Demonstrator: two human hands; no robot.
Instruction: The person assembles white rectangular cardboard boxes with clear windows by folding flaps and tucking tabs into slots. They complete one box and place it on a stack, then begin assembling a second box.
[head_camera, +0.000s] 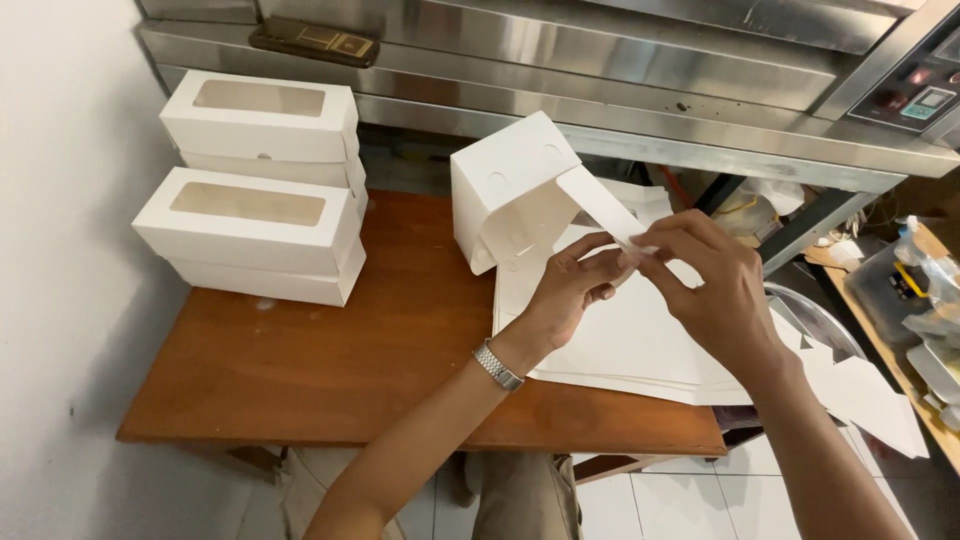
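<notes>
A half-folded white cardboard box (505, 190) is held up above the wooden table (330, 350), tilted, with one long flap sticking out to the right. My left hand (570, 290), with a metal watch on its wrist, grips the box's lower side under that flap. My right hand (715, 290) pinches the end of the flap between thumb and fingers. Beneath both hands lies a stack of flat white box blanks (630, 340) on the right part of the table.
Two piles of finished white window boxes (255, 205) stand at the table's back left by the white wall. A stainless steel oven (600, 80) runs behind. More cardboard sheets (870, 395) and a cluttered shelf (925, 300) lie to the right.
</notes>
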